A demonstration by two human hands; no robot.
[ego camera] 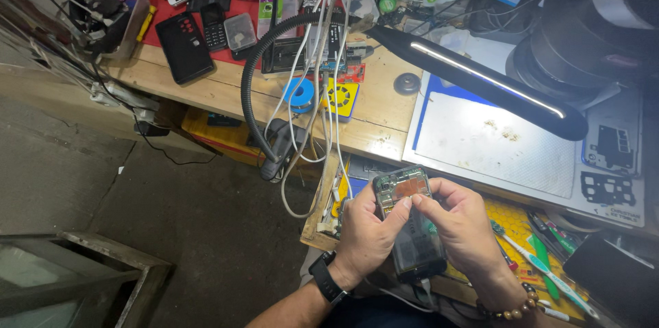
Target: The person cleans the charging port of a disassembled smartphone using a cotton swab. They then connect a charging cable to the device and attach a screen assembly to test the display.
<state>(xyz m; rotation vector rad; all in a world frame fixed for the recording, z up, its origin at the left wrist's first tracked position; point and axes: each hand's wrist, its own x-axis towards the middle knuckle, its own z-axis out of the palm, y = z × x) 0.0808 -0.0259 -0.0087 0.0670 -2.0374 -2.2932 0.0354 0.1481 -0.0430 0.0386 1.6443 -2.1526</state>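
Two hands on one opened phone here. My left hand cups its side, my right hand pinches near the exposed board, so both are closed on it, held over my lap at the bench edge. A slip probably drops it onto the floor. The white cables and lamp arm hang close, so a snag looks possible.
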